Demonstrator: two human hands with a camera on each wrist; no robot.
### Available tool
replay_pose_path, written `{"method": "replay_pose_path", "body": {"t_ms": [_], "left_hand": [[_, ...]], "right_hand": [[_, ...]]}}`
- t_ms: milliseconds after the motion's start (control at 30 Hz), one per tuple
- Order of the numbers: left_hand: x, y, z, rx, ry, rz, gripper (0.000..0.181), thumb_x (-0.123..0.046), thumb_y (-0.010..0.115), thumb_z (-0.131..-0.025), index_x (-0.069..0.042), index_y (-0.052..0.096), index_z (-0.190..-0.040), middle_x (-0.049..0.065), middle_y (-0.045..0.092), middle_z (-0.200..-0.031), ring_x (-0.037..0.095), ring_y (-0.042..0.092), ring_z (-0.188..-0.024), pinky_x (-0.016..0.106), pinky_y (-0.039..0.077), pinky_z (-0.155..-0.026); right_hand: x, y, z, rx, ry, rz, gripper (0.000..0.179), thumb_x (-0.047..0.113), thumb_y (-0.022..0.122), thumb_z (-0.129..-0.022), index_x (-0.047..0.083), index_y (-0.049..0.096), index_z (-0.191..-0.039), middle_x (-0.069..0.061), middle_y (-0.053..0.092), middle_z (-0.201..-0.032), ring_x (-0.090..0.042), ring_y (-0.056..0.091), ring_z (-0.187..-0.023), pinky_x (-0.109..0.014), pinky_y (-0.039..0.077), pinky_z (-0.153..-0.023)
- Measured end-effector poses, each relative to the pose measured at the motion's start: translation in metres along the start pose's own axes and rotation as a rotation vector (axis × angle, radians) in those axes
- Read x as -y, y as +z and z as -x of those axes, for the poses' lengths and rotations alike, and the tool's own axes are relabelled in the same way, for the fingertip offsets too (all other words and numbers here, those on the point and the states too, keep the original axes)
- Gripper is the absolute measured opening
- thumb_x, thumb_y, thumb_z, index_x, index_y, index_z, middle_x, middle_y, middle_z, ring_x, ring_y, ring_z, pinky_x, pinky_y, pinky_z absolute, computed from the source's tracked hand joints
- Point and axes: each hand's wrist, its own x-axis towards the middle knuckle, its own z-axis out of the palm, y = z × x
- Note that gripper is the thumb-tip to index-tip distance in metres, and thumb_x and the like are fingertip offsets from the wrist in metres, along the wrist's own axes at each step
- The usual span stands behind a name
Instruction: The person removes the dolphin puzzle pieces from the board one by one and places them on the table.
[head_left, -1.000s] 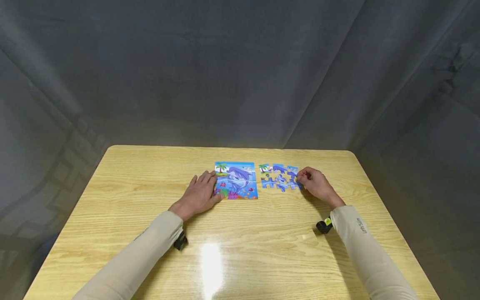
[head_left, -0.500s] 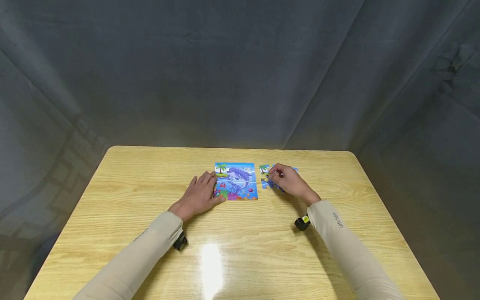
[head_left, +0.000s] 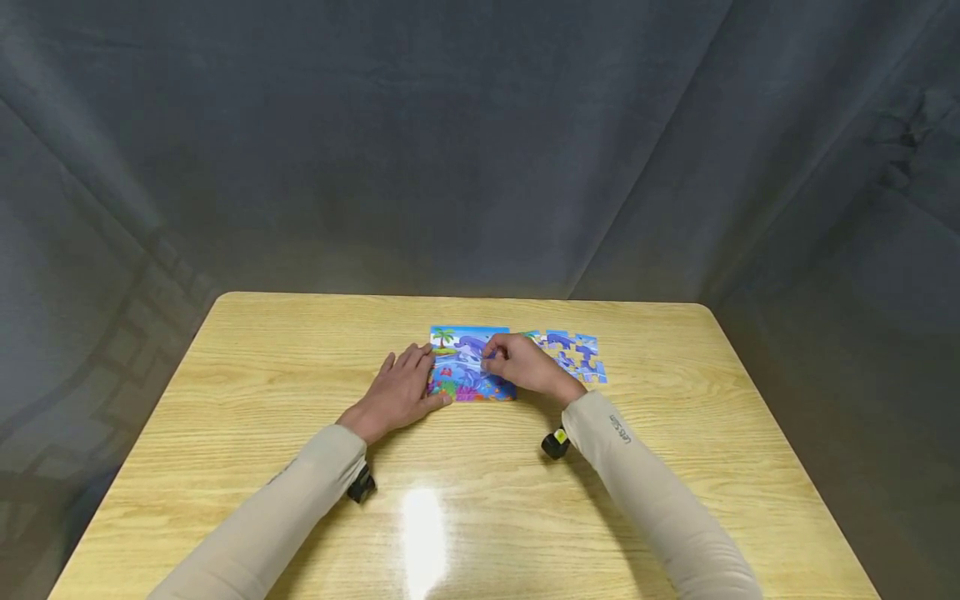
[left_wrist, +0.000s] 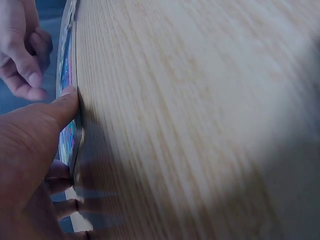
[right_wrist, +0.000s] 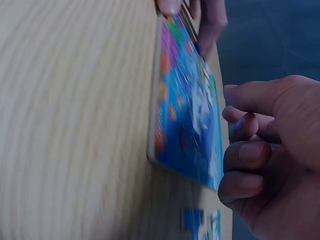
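Observation:
A square dolphin jigsaw puzzle [head_left: 462,377] lies on the table, with a palm tree at its upper left. My left hand [head_left: 397,390] rests along its left side, thumb on the lower edge and fingers spread at the left edge. Over the right half of the puzzle hovers my right hand [head_left: 519,363], its fingers loosely bent. In the right wrist view the thumb [right_wrist: 255,96] stands apart from the bent fingers, and nothing shows between them. The hand hides part of the dolphin picture. Loose jigsaw pieces [head_left: 559,341] lie right of the puzzle, partly behind that hand.
The wooden table [head_left: 300,333] has rounded far corners, and a dark grey curtain [head_left: 420,167] hangs behind it. A bright light reflection lies on the near tabletop. Each wrist wears a small black camera, such as the right wrist camera [head_left: 555,444].
My right hand has moved left from the far right loose pieces, across the others, to over the puzzle. The left hand stays at the puzzle's left edge.

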Motion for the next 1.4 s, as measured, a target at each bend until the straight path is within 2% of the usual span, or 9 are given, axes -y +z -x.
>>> {"method": "replay_pose_path", "body": {"t_ms": [200, 700, 900, 1100, 1400], "left_hand": [[-0.002, -0.002, 0.001, -0.005, 0.002, -0.001, 0.087, -0.056, 0.063, -0.104, -0.002, 0.035, -0.165, 0.018, 0.028, -0.176, 0.042, 0.022, -0.166, 0.07, 0.019, -0.132], [-0.001, -0.001, 0.002, -0.019, 0.019, -0.015, 0.086, -0.056, 0.063, -0.104, -0.001, 0.037, -0.164, 0.019, 0.03, -0.175, 0.043, 0.025, -0.165, 0.071, 0.022, -0.13], [0.0, -0.001, 0.002, -0.022, 0.025, -0.015, 0.086, -0.057, 0.062, -0.104, -0.001, 0.037, -0.164, 0.019, 0.03, -0.175, 0.043, 0.025, -0.164, 0.071, 0.022, -0.13], [0.001, -0.001, 0.002, -0.024, 0.028, -0.019, 0.086, -0.057, 0.062, -0.104, 0.0, 0.037, -0.163, 0.02, 0.03, -0.174, 0.044, 0.025, -0.164, 0.072, 0.023, -0.13], [-0.001, -0.002, 0.002, -0.016, 0.019, -0.02, 0.086, -0.057, 0.062, -0.104, 0.0, 0.037, -0.164, 0.02, 0.029, -0.175, 0.043, 0.024, -0.165, 0.071, 0.021, -0.13]], "right_hand": [[0.009, 0.017, -0.009, 0.053, 0.004, 0.033, 0.017, 0.015, 0.066, -0.105, 0.004, 0.07, -0.117, 0.002, 0.053, -0.07, -0.011, 0.042, -0.056, -0.026, 0.042, -0.06], [0.028, 0.039, -0.026, 0.099, 0.031, 0.15, 0.02, 0.015, 0.079, -0.097, 0.005, 0.07, -0.111, 0.001, 0.058, -0.072, -0.01, 0.049, -0.062, -0.023, 0.045, -0.064], [0.037, 0.042, -0.031, 0.107, 0.091, 0.223, 0.025, 0.018, 0.084, -0.092, 0.006, 0.068, -0.107, -0.001, 0.064, -0.091, -0.012, 0.051, -0.07, -0.024, 0.043, -0.065], [0.043, 0.043, -0.033, 0.124, 0.164, 0.225, 0.027, 0.018, 0.085, -0.091, 0.008, 0.065, -0.107, -0.003, 0.065, -0.102, -0.015, 0.052, -0.076, -0.027, 0.046, -0.07], [0.04, 0.043, -0.031, 0.114, 0.164, 0.188, 0.03, 0.018, 0.086, -0.091, 0.009, 0.063, -0.109, -0.001, 0.06, -0.083, -0.013, 0.051, -0.07, -0.026, 0.043, -0.065]]}}
